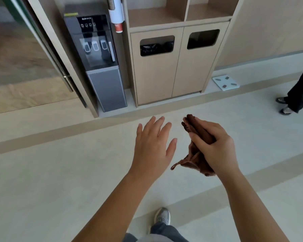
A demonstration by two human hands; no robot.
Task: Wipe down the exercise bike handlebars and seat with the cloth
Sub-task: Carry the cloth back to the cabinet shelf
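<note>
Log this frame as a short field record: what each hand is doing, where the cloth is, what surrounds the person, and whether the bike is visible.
left hand: left hand open, fingers spread, empty
right hand: right hand closed around the brown cloth
cloth state: bunched, a corner hanging below the hand
bike: not in view
surroundings: water dispenser, cabinet with two bin openings, white scale on the floor
others: another person's legs at right edge
task stage: wiping not started

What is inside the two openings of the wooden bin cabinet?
In the left opening of the bin cabinet a black bag shows, crumpled near the rim. The right opening shows only darkness. What lies deeper in either bin is hidden by the doors.
</note>
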